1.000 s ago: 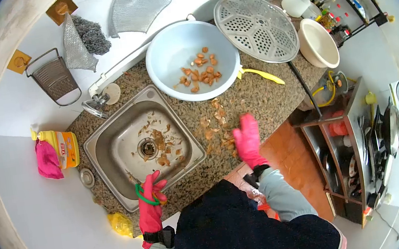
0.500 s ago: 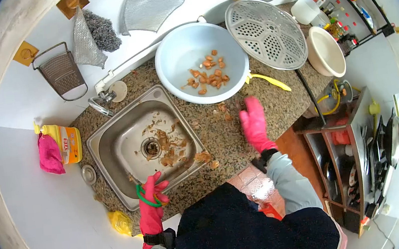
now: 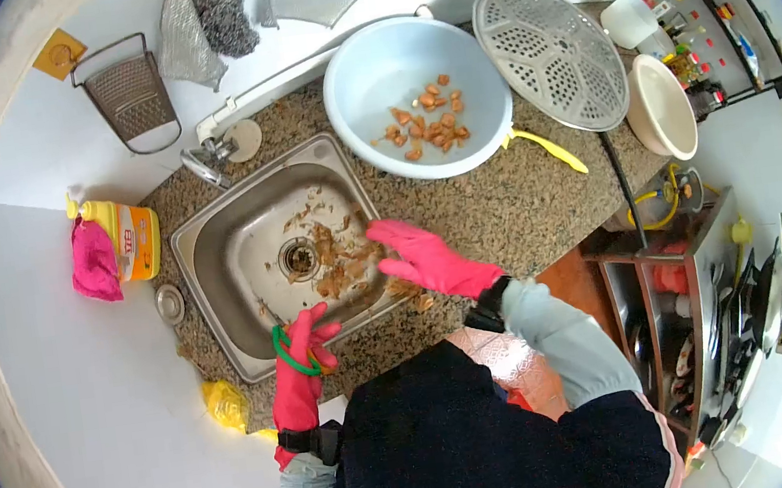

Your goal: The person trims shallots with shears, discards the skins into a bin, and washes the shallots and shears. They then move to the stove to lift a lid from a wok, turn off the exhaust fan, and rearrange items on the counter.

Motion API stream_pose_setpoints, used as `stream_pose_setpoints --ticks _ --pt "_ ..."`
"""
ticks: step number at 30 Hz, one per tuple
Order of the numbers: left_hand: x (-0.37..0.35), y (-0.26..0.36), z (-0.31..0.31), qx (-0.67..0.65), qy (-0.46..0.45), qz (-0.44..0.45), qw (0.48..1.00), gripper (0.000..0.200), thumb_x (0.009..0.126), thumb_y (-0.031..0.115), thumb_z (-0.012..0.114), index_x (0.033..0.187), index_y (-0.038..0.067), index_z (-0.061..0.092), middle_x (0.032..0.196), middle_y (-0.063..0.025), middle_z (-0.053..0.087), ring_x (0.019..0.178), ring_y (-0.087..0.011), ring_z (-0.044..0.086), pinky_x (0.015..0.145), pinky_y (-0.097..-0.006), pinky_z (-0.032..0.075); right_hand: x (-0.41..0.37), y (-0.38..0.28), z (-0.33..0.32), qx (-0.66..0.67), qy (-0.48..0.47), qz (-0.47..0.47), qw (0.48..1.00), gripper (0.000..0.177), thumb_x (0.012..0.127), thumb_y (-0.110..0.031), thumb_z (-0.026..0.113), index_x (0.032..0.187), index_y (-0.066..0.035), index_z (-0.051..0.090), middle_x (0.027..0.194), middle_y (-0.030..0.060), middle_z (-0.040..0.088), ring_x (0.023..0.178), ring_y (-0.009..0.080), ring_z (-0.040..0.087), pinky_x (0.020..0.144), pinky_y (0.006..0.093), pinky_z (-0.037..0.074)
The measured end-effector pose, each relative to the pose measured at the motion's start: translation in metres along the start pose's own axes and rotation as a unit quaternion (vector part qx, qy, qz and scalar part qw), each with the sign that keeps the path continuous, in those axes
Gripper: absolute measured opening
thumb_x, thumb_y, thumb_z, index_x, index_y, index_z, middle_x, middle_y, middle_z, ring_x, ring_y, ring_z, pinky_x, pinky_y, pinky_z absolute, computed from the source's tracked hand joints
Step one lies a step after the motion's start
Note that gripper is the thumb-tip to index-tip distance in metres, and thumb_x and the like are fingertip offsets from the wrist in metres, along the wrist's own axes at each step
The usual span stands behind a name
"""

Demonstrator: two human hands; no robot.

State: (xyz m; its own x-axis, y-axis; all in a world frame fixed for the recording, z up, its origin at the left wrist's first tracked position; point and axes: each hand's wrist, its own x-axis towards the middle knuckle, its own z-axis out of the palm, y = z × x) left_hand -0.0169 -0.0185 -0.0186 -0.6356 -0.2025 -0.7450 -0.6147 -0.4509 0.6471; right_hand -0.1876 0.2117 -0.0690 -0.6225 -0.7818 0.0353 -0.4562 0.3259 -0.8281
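Observation:
My right hand (image 3: 427, 257), in a pink rubber glove, reaches across the counter to the sink's right rim. Its fingers are stretched out, holding nothing, close to brown papery skins (image 3: 341, 275) in the steel sink (image 3: 230, 295). My left hand (image 3: 307, 354), gloved alike, is over the sink's near edge with fingers apart and slightly curled. A green ring-shaped band (image 3: 285, 352) and an orange one loop around it. Behind the sink's right side, a pale blue basin (image 3: 368, 69) contains several small brown bulbs (image 3: 440, 129) that look like shallots.
A yellow-handled tool (image 3: 551, 149) lies beside the basin. Farther right are a perforated steel steamer plate (image 3: 554, 55) and a cream basin (image 3: 665, 109). The faucet (image 3: 208, 164) stands behind the sink, a yellow soap bottle (image 3: 136, 240) to its left. Shelves (image 3: 681, 305) stand at right.
My right hand has swung left from the counter below the blue basin to the sink's right rim. Loose skins on the counter there are gone. My left hand stays at the sink's near edge.

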Motion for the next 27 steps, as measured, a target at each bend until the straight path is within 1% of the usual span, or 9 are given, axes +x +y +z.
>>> stream_pose_setpoints --ticks 2,4,10,15,18,20,22,25,27 --pt "-0.002 -0.001 -0.002 -0.005 0.008 0.007 1.000 0.054 0.090 0.047 0.056 0.123 0.005 0.058 0.093 -0.0176 0.068 0.043 -0.0130 0.050 0.042 -0.0255 0.042 -0.023 0.000 -0.019 -0.010 -0.009 0.015 1.000 0.065 0.087 -0.042 0.060 0.135 -0.003 0.042 0.141 0.0227 0.040 0.132 0.0380 0.036 0.112 0.0495 0.025" --pt "0.000 -0.003 -0.007 -0.004 -0.008 0.006 1.000 0.055 0.090 0.048 0.056 0.124 0.005 0.057 0.094 -0.0174 0.068 0.043 -0.0131 0.050 0.042 -0.0258 0.042 -0.054 0.009 -0.024 -0.183 -0.058 -0.040 0.981 0.073 0.084 -0.048 0.061 0.139 -0.004 0.039 0.143 0.0209 0.039 0.134 0.0365 0.034 0.113 0.0503 0.022" --pt "-0.002 -0.013 -0.016 0.003 0.002 -0.010 1.000 0.053 0.090 0.049 0.055 0.124 0.008 0.058 0.092 -0.0157 0.069 0.044 -0.0134 0.052 0.044 -0.0251 0.043 -0.036 0.012 0.013 -0.209 -0.146 -0.140 0.957 0.083 0.080 -0.052 0.061 0.141 -0.003 0.035 0.146 0.0204 0.034 0.136 0.0358 0.032 0.114 0.0506 0.019" --pt "-0.008 -0.013 -0.012 0.000 0.009 0.008 1.000 0.052 0.091 0.050 0.054 0.124 0.010 0.059 0.091 -0.0140 0.070 0.045 -0.0132 0.052 0.046 -0.0251 0.043 0.043 0.028 0.033 -0.266 -0.020 -0.165 0.949 0.067 0.080 -0.043 0.063 0.128 0.001 0.048 0.135 0.0225 0.046 0.130 0.0368 0.040 0.111 0.0518 0.024" --pt "-0.011 -0.010 -0.014 -0.002 0.021 0.011 1.000 0.051 0.092 0.049 0.053 0.124 0.010 0.059 0.092 -0.0129 0.069 0.045 -0.0130 0.052 0.046 -0.0253 0.043 0.053 0.008 0.005 -0.284 -0.046 -0.142 0.947 0.065 0.084 -0.041 0.062 0.131 0.000 0.045 0.137 0.0234 0.044 0.129 0.0363 0.040 0.113 0.0511 0.022" --pt "-0.013 -0.012 -0.018 -0.009 0.025 -0.007 1.000 0.050 0.092 0.049 0.052 0.124 0.010 0.059 0.093 -0.0123 0.069 0.045 -0.0129 0.052 0.046 -0.0253 0.043 0.041 0.005 -0.007 -0.311 -0.010 -0.187 0.932 0.051 0.085 -0.037 0.061 0.121 -0.001 0.053 0.121 0.0195 0.057 0.114 0.0358 0.052 0.103 0.0502 0.035" --pt "-0.014 -0.019 -0.022 -0.011 0.038 -0.004 0.999 0.052 0.090 0.049 0.054 0.124 0.009 0.058 0.097 -0.0139 0.069 0.047 -0.0158 0.055 0.045 -0.0251 0.043 0.021 0.002 -0.012 -0.243 -0.191 -0.106 0.945 0.032 0.084 -0.034 0.059 0.094 -0.004 0.062 0.095 0.0119 0.063 0.092 0.0337 0.060 0.089 0.0476 0.044" --pt "-0.014 -0.024 -0.023 -0.022 0.041 0.016 0.999 0.054 0.090 0.050 0.054 0.123 0.009 0.058 0.097 -0.0144 0.069 0.047 -0.0150 0.054 0.045 -0.0250 0.042 -0.015 0.012 0.007 -0.162 -0.286 -0.149 0.933 0.022 0.083 -0.027 0.058 0.077 -0.006 0.060 0.076 0.0066 0.060 0.074 0.0325 0.058 0.073 0.0440 0.048" --pt "-0.011 -0.021 -0.023 -0.019 0.034 -0.003 0.999 0.054 0.089 0.051 0.054 0.123 0.009 0.058 0.097 -0.0144 0.069 0.047 -0.0148 0.055 0.045 -0.0250 0.042 0.002 0.020 0.018 -0.195 -0.309 -0.169 0.915 0.021 0.084 -0.027 0.058 0.087 -0.006 0.062 0.084 0.0095 0.062 0.081 0.0331 0.059 0.078 0.0443 0.047"
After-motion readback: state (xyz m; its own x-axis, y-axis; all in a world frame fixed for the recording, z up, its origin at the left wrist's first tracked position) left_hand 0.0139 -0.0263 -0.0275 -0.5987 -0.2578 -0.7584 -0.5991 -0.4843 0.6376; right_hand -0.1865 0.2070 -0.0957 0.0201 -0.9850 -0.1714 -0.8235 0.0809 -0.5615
